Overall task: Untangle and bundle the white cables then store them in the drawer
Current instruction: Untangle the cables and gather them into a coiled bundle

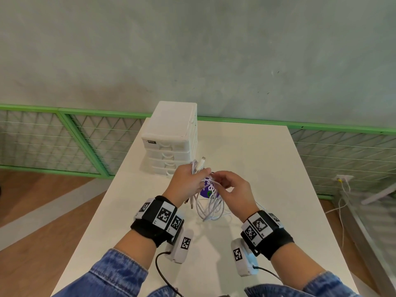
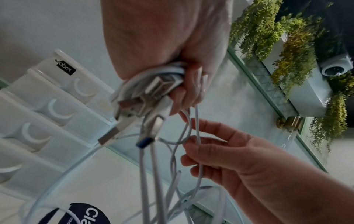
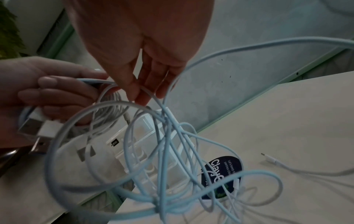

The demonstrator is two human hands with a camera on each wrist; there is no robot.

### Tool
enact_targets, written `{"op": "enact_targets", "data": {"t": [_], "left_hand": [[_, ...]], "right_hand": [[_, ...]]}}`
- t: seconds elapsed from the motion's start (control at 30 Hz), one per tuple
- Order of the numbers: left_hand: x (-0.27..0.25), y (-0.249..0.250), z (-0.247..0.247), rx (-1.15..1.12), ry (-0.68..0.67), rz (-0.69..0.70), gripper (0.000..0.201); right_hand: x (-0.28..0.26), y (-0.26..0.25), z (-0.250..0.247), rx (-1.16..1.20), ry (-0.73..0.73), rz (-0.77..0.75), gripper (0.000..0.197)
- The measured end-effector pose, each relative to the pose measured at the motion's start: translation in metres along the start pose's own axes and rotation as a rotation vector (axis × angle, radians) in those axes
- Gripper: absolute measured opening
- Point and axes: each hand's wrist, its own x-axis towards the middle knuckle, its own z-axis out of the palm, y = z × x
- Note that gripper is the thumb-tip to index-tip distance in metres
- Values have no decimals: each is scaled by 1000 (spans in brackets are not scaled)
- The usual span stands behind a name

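Above the white table (image 1: pixel 267 168), my left hand (image 1: pixel 191 179) grips a bunch of white cables (image 1: pixel 211 209). Several USB plugs (image 2: pixel 134 109) stick out of the fist, and tangled loops (image 3: pixel 168 151) hang below it. My right hand (image 1: pixel 224 182) is just right of the left. Its fingertips (image 3: pixel 141 94) pinch thin strands of the same cables, and in the left wrist view the right hand (image 2: pixel 220 154) has its fingers curled round two strands. Behind the hands stands the white drawer unit (image 1: pixel 171 136), with all its drawers closed.
A dark round label (image 1: pixel 209 192) lies on the table under the hanging loops. One loose cable end (image 3: pixel 272 160) trails over the table to the right. A green mesh railing (image 1: pixel 85 136) and a grey wall run behind the table. A wall socket with cords (image 1: pixel 342 179) is at the right.
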Motion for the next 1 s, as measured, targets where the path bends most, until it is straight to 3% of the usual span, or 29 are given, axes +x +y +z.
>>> {"op": "enact_targets", "data": {"t": [0.1,0.23,0.47,0.57,0.67,0.8,0.93,1.0], "left_hand": [[1,-2,-1,97,-17,2,15],[8,-4,-7,379,-37,48,31],[2,-2,-8,469,-261,-21,29],[4,-2,-8,517,-148,22,31],[9,-4,-8,400,-3,43,31],[12,-2,-6,264,28,24,26],[15,3,-12,201,70,41,30],[16,9,-20,106,130,42,29]], "right_hand": [[4,7,-2,-78,-7,-47,26],[6,11,-5,-250,-148,-100,21],[11,15,-10,-394,-59,-142,13],[10,13,-14,-347,14,-161,21],[6,4,-13,-274,84,-295,8],[-3,-8,-7,-175,-239,-154,9],[-5,23,-6,-528,-465,-120,24],[-7,44,-15,-686,-533,37,26]]}}
